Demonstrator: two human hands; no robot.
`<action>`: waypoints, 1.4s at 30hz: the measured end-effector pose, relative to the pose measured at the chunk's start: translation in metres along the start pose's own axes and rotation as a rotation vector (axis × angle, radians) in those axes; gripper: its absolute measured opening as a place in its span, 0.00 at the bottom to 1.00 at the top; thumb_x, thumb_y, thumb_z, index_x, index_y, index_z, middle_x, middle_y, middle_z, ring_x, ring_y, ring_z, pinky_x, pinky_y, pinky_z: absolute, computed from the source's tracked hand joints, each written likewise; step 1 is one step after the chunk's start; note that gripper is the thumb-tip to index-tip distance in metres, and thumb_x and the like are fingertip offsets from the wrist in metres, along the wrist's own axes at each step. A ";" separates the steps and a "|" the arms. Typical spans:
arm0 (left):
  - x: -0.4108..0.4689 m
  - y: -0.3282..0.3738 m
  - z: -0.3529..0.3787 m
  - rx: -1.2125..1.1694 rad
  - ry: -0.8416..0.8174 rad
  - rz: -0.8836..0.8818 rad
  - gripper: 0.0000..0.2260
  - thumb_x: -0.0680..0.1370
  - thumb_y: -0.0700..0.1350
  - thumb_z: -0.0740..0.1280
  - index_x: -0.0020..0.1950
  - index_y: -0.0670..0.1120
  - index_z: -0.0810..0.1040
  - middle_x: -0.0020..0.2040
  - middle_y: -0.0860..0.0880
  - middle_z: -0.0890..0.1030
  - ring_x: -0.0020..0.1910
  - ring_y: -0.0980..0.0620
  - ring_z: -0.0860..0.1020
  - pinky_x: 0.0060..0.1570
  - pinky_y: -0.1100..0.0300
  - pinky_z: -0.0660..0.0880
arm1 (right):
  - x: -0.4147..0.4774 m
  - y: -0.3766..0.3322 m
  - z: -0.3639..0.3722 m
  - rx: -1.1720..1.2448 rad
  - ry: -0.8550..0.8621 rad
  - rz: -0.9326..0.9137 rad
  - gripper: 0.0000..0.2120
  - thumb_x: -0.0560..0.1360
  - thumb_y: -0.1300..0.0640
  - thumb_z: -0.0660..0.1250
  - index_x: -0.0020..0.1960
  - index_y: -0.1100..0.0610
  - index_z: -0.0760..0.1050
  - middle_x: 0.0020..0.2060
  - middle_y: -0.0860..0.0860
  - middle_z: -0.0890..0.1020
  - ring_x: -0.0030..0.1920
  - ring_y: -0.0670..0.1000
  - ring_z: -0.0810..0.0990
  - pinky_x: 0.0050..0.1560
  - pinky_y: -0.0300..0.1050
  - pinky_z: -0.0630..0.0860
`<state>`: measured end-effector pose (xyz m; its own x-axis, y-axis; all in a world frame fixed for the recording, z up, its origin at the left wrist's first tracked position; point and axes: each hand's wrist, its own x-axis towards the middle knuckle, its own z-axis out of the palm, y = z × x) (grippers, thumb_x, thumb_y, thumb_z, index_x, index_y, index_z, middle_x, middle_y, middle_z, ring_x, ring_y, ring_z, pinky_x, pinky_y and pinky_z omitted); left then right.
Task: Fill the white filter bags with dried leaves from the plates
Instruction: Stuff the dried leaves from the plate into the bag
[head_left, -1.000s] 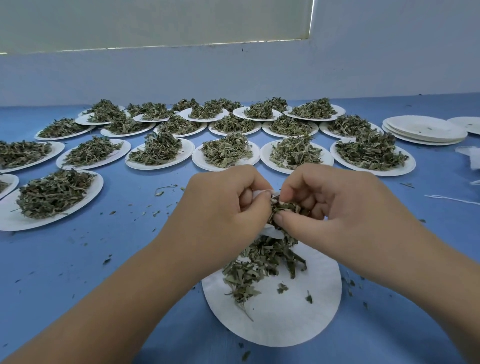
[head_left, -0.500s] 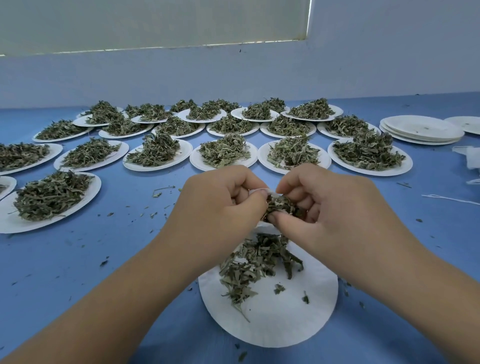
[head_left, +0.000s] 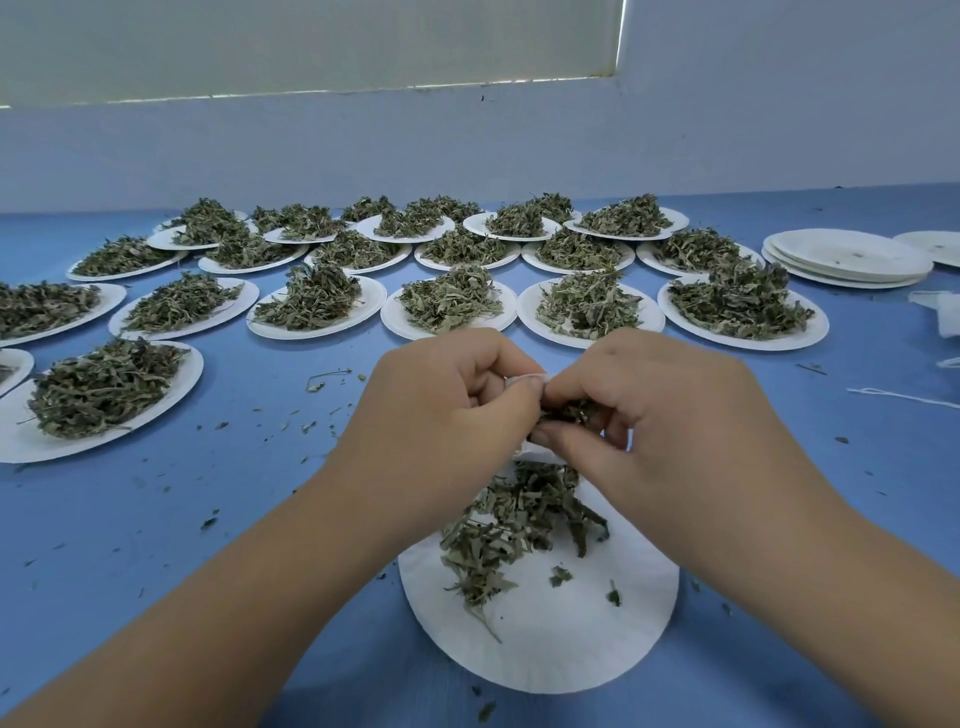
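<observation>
Hands closer together vs 1 s ago; leaf wad (head_left: 569, 413) between them shows less, filter bag (head_left: 525, 379) rim in same spot.

Left hand (head_left: 447, 410) curled, thumb + fingers pinching the white filter bag. Only a thin paper edge of it shows between both hands, above far rim of near plate (head_left: 545, 644). Right hand (head_left: 660, 415) curled, fingertips pinching leaf wad right at bag mouth, touching left thumb. Wad in bag or not: can't tell, hidden.

Room: blue surface (head_left: 249, 499) has an open strip L of forearms, betw near plate and loaded plates (head_left: 322, 332). Another strip on R runs out to white string (head_left: 904, 397). Both are littered w/ leaf crumbs. Far edge of surface meets pale wall (head_left: 467, 145). Back-row plate rims overlap; front row sits just beside each other.

Containers: near plate holds loose pile (head_left: 519, 514) on far half, near half mostly bare w/ few flakes. Loaded plates carry one heap each. Stack of bare plates (head_left: 852, 257) is far R. White bags (head_left: 935, 312) lie at R edge, cut off.

Matl: plates round, matte white paper, rim faintly fluted. Leaves dry, curled, grey-green strips.
</observation>
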<state>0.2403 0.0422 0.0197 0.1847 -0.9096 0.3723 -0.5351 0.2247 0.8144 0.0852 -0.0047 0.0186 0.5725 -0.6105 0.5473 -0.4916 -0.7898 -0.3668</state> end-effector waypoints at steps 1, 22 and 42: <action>0.000 0.000 -0.001 -0.004 0.001 0.001 0.07 0.75 0.41 0.68 0.38 0.50 0.81 0.24 0.52 0.72 0.23 0.59 0.66 0.25 0.71 0.63 | -0.001 0.000 -0.001 0.040 0.012 0.006 0.04 0.70 0.52 0.73 0.44 0.47 0.81 0.37 0.43 0.75 0.36 0.40 0.72 0.36 0.34 0.69; 0.001 0.001 -0.001 -0.035 -0.026 0.023 0.08 0.76 0.41 0.69 0.38 0.50 0.82 0.25 0.48 0.75 0.25 0.55 0.71 0.26 0.68 0.66 | 0.000 0.000 0.004 0.360 0.126 0.125 0.11 0.69 0.61 0.74 0.38 0.46 0.78 0.35 0.40 0.81 0.35 0.43 0.81 0.34 0.30 0.73; 0.007 -0.001 -0.014 -0.287 0.087 -0.100 0.07 0.76 0.39 0.69 0.38 0.45 0.82 0.23 0.53 0.69 0.19 0.60 0.68 0.20 0.71 0.65 | 0.001 0.008 -0.005 0.345 -0.109 0.215 0.16 0.64 0.40 0.72 0.48 0.42 0.70 0.44 0.37 0.77 0.37 0.42 0.78 0.37 0.37 0.75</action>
<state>0.2533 0.0406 0.0275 0.3011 -0.9016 0.3105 -0.2589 0.2361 0.9366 0.0786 -0.0110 0.0204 0.5558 -0.7518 0.3548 -0.3695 -0.6057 -0.7047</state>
